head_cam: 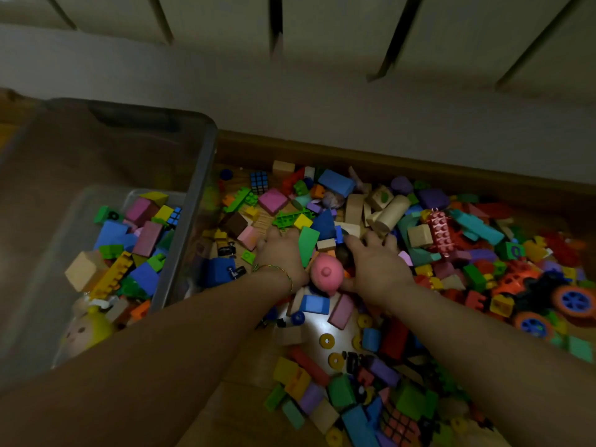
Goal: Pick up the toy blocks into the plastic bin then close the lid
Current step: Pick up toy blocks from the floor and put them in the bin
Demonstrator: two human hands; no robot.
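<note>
**Head view: two-hand scoop in the pile, bin on the left**

Both hands are palm-down in the toy blocks [432,233] on the wooden floor [245,414]. Left hand [280,253]: fingers stretched forward, tips buried among the pieces, so I can't tell if they curl under. Right hand [377,269]: fingers spread apart over the blocks, not clamped on anything. A pink round toy [326,273] sits wedged between the two wrists.

Plastic bin [206,162] is just beside the left forearm, partly filled, with a doll [85,330] at its near end. No lid that I can pick out.

Doing the scoop well, my take:
- Close the hands toward each other and get the fingertips under the load.
- Keep the load small, since mixed shapes spill.
- Lift clear of the bin rim, then release low inside.

Materials:
- Matte, foam-looking wedges, e.g. the green wedge [308,245]. Probably light and grippy.
- Pale wooden cylinder [392,212]. It will roll.
- Glossy studded plastic bricks. They'll likely snag on each other.
- Toy car [574,300] at far right, bulky, better taken on its own.
</note>
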